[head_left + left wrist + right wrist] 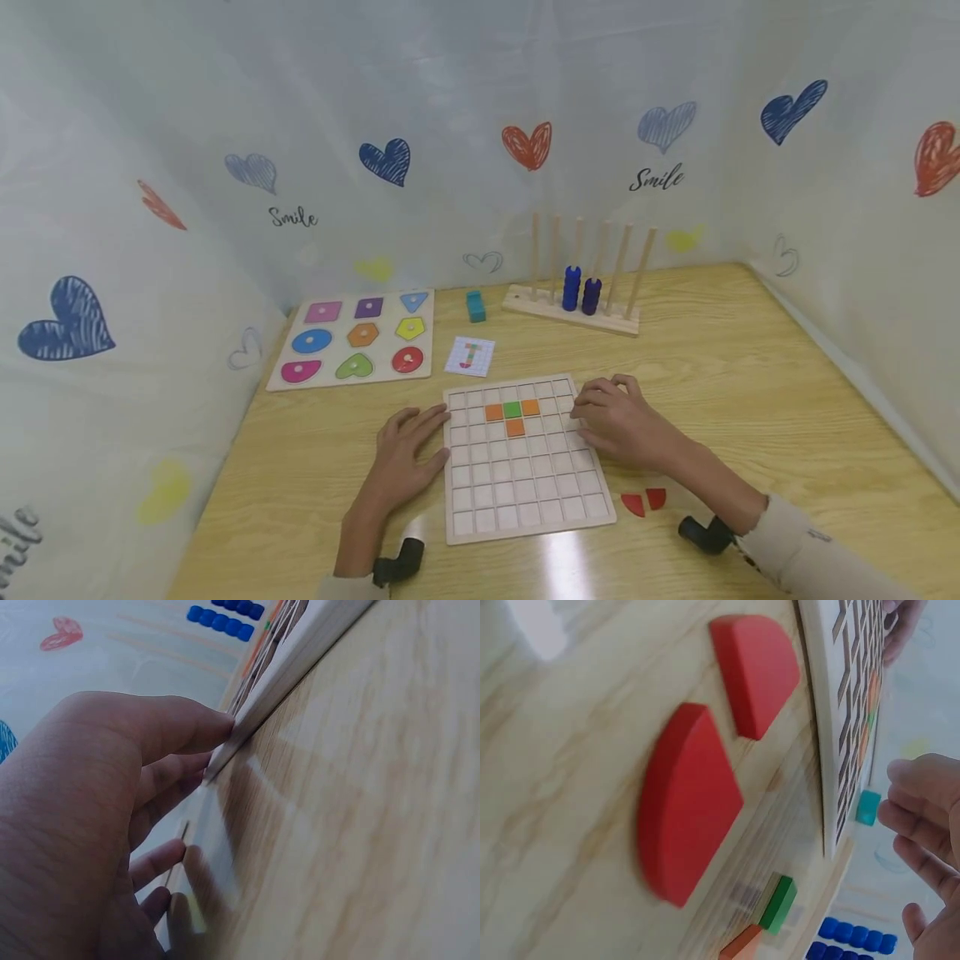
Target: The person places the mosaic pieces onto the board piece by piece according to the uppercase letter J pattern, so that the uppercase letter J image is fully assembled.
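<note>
A square wooden grid board (532, 533) lies flat, with three orange tiles (514, 427) and one green tile (512, 409) set as a T in its upper rows. Along the board's left edge rests my left hand (401, 462), thumb and fingertips against the rim, fingers relaxed. Over the right edge hovers my right hand (618, 421), its fingers loosely bent with nothing seen between them. Two red quarter-circle pieces (691, 806) lie near the board's lower right corner. A green block (778, 904) and an orange block (741, 943) show on the table in the right wrist view.
Behind the board lies a card (470, 356) picturing a J of coloured shapes. A knobbed shape puzzle (348, 337) is at back left, a teal block (476, 307) at back centre. A peg stand (570, 314) with blue beads stands behind, before a heart-printed curtain (450, 83).
</note>
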Action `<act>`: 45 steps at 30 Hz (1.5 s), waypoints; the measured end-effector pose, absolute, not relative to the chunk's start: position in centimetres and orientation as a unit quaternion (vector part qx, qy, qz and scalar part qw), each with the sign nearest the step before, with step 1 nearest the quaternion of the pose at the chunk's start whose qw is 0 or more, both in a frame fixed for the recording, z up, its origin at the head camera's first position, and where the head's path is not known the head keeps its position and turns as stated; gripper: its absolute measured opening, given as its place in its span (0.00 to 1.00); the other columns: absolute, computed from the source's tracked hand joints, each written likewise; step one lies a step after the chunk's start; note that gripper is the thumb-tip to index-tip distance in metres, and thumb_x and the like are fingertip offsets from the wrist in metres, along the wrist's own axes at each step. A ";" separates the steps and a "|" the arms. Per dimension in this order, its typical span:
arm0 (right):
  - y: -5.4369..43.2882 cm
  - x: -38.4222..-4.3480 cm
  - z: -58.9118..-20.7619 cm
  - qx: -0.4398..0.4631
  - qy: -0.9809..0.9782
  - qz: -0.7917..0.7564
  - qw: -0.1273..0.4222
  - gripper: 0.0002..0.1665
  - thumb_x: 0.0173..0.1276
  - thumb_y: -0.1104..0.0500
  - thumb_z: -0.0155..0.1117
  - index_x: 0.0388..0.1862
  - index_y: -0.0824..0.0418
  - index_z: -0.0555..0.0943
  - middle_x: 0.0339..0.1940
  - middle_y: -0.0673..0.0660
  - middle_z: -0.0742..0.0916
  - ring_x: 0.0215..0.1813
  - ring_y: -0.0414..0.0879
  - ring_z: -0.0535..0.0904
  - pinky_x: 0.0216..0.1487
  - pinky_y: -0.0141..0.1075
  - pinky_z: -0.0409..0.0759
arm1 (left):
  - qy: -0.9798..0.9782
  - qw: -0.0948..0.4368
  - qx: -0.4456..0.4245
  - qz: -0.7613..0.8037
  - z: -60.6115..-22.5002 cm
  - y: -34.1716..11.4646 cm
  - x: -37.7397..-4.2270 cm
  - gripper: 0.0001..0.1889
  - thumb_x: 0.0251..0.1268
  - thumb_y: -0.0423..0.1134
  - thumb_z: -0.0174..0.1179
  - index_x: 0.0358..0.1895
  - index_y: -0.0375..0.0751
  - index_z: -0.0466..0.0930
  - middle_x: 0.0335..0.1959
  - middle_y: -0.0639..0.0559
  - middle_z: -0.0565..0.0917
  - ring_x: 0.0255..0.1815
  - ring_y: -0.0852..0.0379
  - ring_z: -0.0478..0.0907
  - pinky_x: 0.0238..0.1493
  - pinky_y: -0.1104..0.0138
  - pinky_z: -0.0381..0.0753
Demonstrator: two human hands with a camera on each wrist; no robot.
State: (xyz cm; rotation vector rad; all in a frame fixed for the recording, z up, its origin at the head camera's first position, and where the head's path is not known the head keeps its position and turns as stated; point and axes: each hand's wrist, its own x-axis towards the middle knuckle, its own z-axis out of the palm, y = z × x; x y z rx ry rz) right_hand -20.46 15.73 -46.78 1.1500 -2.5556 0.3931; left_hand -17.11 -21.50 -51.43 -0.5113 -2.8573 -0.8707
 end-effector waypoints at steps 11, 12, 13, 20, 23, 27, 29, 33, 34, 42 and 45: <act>17.5 -20.4 -47.8 0.409 -0.876 0.178 0.186 0.13 0.52 0.62 0.78 0.38 0.58 0.88 0.42 0.51 0.87 0.53 0.52 0.79 0.51 0.56 0.65 | -0.939 0.075 -0.167 -0.291 -51.8 -21.8 -16.9 0.28 0.65 0.43 0.63 0.70 0.51 0.74 0.72 0.56 0.71 0.71 0.41 0.58 0.69 0.39 0.49; 17.7 -20.4 -47.8 0.408 -0.875 0.180 0.187 0.13 0.51 0.62 0.78 0.38 0.58 0.88 0.42 0.52 0.87 0.53 0.53 0.79 0.51 0.56 0.65 | -0.940 0.075 -0.166 -0.289 -51.7 -21.8 -16.9 0.28 0.65 0.43 0.63 0.70 0.51 0.74 0.72 0.57 0.71 0.71 0.41 0.58 0.69 0.39 0.49; 17.8 -20.4 -47.8 0.407 -0.875 0.181 0.189 0.13 0.51 0.62 0.79 0.38 0.58 0.88 0.41 0.52 0.87 0.53 0.53 0.79 0.51 0.56 0.65 | -0.940 0.075 -0.166 -0.289 -51.7 -21.8 -16.9 0.28 0.65 0.43 0.64 0.70 0.51 0.74 0.72 0.56 0.71 0.71 0.41 0.58 0.69 0.39 0.49; 19.0 -20.3 -48.0 0.397 -0.880 0.173 0.194 0.14 0.49 0.62 0.80 0.37 0.58 0.88 0.40 0.52 0.87 0.52 0.55 0.79 0.51 0.61 0.65 | -0.940 0.066 -0.158 -0.294 -51.6 -21.9 -16.9 0.28 0.65 0.43 0.64 0.70 0.52 0.74 0.73 0.56 0.71 0.72 0.41 0.58 0.69 0.39 0.48; 19.5 -20.2 -48.2 0.391 -0.884 0.167 0.192 0.15 0.48 0.61 0.81 0.37 0.58 0.88 0.40 0.51 0.87 0.52 0.54 0.79 0.51 0.62 0.65 | -0.940 0.063 -0.157 -0.295 -51.6 -21.9 -16.9 0.28 0.65 0.43 0.64 0.70 0.52 0.74 0.73 0.57 0.70 0.72 0.42 0.57 0.69 0.40 0.48; 20.2 -20.2 -48.4 0.383 -0.891 0.165 0.180 0.15 0.50 0.61 0.80 0.38 0.57 0.88 0.42 0.51 0.87 0.53 0.55 0.78 0.52 0.62 0.64 | -0.939 0.072 -0.161 -0.294 -51.6 -21.9 -16.8 0.28 0.65 0.43 0.64 0.70 0.51 0.74 0.72 0.57 0.71 0.71 0.41 0.58 0.69 0.39 0.48; 20.5 -20.2 -48.5 0.379 -0.894 0.166 0.174 0.15 0.51 0.61 0.80 0.39 0.57 0.88 0.43 0.52 0.87 0.54 0.54 0.78 0.52 0.62 0.64 | -0.939 0.075 -0.163 -0.294 -51.7 -21.9 -16.8 0.28 0.65 0.43 0.64 0.70 0.51 0.74 0.72 0.56 0.71 0.71 0.41 0.58 0.68 0.39 0.48; 21.1 -20.2 -48.6 0.374 -0.897 0.170 0.163 0.16 0.51 0.62 0.80 0.40 0.57 0.88 0.43 0.51 0.86 0.54 0.54 0.77 0.52 0.62 0.63 | -0.938 0.076 -0.165 -0.295 -51.7 -21.9 -16.8 0.28 0.65 0.43 0.64 0.70 0.51 0.75 0.72 0.56 0.71 0.71 0.41 0.59 0.68 0.39 0.49; 21.3 -20.1 -48.7 0.373 -0.898 0.170 0.161 0.16 0.51 0.62 0.80 0.40 0.56 0.87 0.43 0.51 0.86 0.54 0.54 0.77 0.52 0.61 0.63 | -0.937 0.076 -0.166 -0.297 -51.7 -21.9 -16.8 0.28 0.65 0.43 0.64 0.70 0.51 0.75 0.72 0.56 0.71 0.71 0.41 0.59 0.68 0.39 0.49; 21.9 -20.2 -49.0 0.372 -0.901 0.164 0.155 0.17 0.51 0.62 0.81 0.41 0.56 0.87 0.43 0.50 0.86 0.53 0.53 0.77 0.51 0.59 0.63 | -0.936 0.075 -0.173 -0.299 -51.6 -21.7 -16.9 0.28 0.65 0.43 0.64 0.70 0.51 0.75 0.72 0.56 0.71 0.71 0.41 0.59 0.68 0.39 0.48; 22.1 -20.2 -49.0 0.371 -0.902 0.161 0.154 0.17 0.51 0.62 0.81 0.41 0.56 0.87 0.44 0.51 0.86 0.54 0.53 0.77 0.51 0.59 0.63 | -0.936 0.069 -0.171 -0.299 -51.5 -21.6 -17.0 0.28 0.65 0.43 0.64 0.70 0.51 0.74 0.72 0.57 0.71 0.72 0.41 0.58 0.69 0.39 0.48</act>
